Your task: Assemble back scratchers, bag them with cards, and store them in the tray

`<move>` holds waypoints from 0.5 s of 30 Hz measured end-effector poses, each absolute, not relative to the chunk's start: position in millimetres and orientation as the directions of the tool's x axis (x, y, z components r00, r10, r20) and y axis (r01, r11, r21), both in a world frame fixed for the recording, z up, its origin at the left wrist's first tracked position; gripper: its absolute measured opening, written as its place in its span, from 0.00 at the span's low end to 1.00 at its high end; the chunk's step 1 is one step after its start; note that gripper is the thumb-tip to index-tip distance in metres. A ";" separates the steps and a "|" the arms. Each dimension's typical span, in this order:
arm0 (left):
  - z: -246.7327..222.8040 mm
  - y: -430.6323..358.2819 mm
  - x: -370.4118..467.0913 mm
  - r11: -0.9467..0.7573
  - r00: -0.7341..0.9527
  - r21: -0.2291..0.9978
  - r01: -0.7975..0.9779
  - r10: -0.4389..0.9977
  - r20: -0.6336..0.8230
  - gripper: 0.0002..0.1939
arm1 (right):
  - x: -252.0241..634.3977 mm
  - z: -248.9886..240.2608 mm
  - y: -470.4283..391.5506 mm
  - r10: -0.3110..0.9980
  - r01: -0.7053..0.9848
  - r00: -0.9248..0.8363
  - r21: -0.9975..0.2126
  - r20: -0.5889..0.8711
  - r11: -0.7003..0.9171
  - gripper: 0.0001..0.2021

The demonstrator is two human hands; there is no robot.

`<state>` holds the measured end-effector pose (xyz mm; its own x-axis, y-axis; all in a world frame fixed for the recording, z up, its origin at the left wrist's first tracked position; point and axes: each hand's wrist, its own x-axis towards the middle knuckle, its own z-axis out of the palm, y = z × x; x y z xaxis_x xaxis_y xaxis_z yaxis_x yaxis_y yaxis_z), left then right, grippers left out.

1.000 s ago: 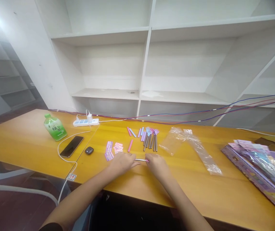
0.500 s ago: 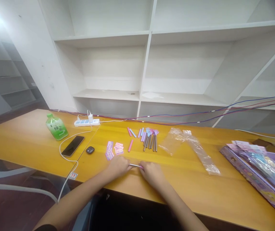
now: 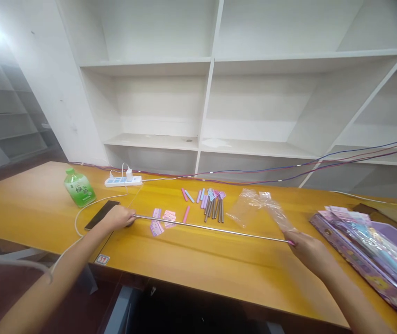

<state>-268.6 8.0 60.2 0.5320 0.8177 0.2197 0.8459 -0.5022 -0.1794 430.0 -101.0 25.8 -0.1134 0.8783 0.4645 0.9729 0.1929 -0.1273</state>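
Note:
A telescopic back scratcher [image 3: 212, 228] is stretched out long and thin between my two hands, above the table. My left hand [image 3: 120, 217] is closed round one end, over the phone and mouse. Closed on the other end is my right hand [image 3: 304, 246], with a bit of pink showing at its fingers. Beyond the rod lies a bunch of short back scratchers [image 3: 215, 206] with blue, pink and purple claw heads. Pink, blue and purple tubes [image 3: 199, 196] lie beside them. Small printed cards [image 3: 156, 222] are spread to the left.
A green tea bottle [image 3: 80, 188], a phone [image 3: 97, 215] and a power strip [image 3: 124, 181] stand or lie at left. Clear plastic bags [image 3: 245, 206] lie right of centre. A purple box [image 3: 355, 260] of packaged items sits at far right. White shelves [image 3: 156, 102] rise behind.
My hands have moved far apart, left and right. The back scratcher's rod has been drawn out from a short piece to a long one.

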 end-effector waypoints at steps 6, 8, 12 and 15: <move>57.2 -4.3 -269.1 -0.463 0.503 -0.220 0.859 0.842 0.195 0.19 | 463.4 5.9 -115.8 0.934 0.987 -0.053 -0.123 0.352 0.102 0.10; 61.4 -6.9 -265.3 -0.452 0.491 -0.212 0.867 0.846 0.206 0.18 | 465.8 4.2 -115.8 0.939 0.987 -0.037 -0.132 0.343 0.087 0.10; 64.1 -9.4 -264.4 -0.462 0.488 -0.161 0.872 0.843 0.226 0.15 | 468.8 2.4 -115.1 0.949 0.987 -0.020 -0.146 0.314 0.069 0.10; 61.4 -9.5 -265.5 -0.469 0.490 -0.141 0.872 0.844 0.220 0.14 | 468.0 2.7 -117.4 0.955 0.985 -0.009 -0.160 0.297 0.060 0.11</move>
